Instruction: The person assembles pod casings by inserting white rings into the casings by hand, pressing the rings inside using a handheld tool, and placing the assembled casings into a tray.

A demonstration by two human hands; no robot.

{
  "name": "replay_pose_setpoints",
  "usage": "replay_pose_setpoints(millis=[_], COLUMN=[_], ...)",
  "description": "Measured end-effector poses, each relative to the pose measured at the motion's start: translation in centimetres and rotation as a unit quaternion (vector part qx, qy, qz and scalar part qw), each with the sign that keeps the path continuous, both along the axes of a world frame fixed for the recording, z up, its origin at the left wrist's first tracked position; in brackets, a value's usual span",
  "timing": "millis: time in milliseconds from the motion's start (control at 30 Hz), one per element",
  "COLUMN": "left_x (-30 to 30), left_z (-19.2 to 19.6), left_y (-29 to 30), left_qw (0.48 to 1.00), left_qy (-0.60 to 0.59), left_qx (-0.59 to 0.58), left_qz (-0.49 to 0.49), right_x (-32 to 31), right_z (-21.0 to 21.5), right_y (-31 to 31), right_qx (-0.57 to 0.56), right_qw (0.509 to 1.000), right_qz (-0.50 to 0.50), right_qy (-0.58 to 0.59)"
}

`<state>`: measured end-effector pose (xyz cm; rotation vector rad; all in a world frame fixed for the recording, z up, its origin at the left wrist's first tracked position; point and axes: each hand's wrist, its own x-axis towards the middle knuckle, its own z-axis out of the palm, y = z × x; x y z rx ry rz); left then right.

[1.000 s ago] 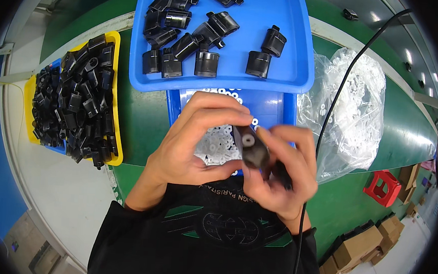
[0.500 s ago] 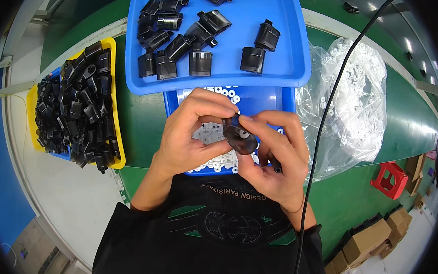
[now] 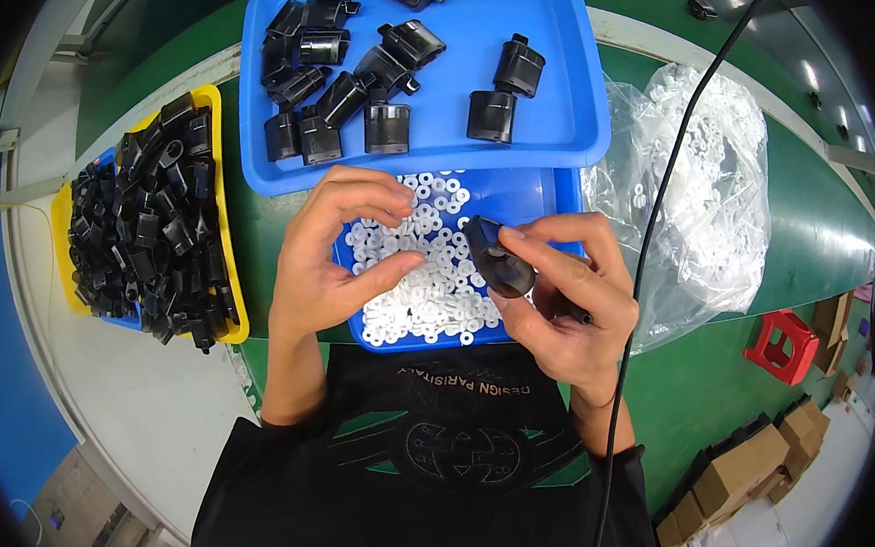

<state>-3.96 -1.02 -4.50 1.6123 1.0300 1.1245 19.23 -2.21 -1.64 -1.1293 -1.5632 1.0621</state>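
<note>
My right hand (image 3: 581, 307) grips a smoky black plastic shell (image 3: 499, 259) between thumb and fingers, tilted over the lower blue tray (image 3: 528, 191). A thin dark rod-like end (image 3: 579, 313) sticks out by the curled fingers of that hand; the rest of it is hidden. To the left, my left hand (image 3: 331, 252) is held with thumb and fingers apart and nothing between them. Below both hands, many small white rings (image 3: 421, 298) lie loose in the lower tray. An upper blue tray (image 3: 449, 84) overlaps its far edge and carries several similar black shells (image 3: 386, 127).
At the left stands a yellow bin (image 3: 224, 230) heaped with black shells (image 3: 160, 216). A clear plastic bag (image 3: 707, 200) of white rings lies on the green table at the right. A black cable (image 3: 648, 246) hangs down past my right hand. Beyond are a red stool (image 3: 804, 346) and cardboard boxes (image 3: 741, 471).
My left hand has let go of the black shell and moved left, its fingers spreading. My right hand keeps the shell and has shifted slightly right. The white ring seen on the shell no longer shows.
</note>
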Motion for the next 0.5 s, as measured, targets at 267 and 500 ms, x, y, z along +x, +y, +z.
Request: replay_pose_setpoints(millis=[267,500], left_x=[2.0,2.6], left_z=[0.8,1.3], left_y=[0.1,0.4], left_qw=[0.999,0.993], left_qy=[-0.003,0.014], left_qx=[-0.008,0.028], left_qz=[-0.038,-0.115], right_x=[0.0,0.2], right_z=[0.2,1.1], right_y=[-0.1,-0.1], right_qx=[0.000,0.005], right_qw=[0.999,0.994], right_qz=[0.052,0.110], right_qy=[-0.002,0.018])
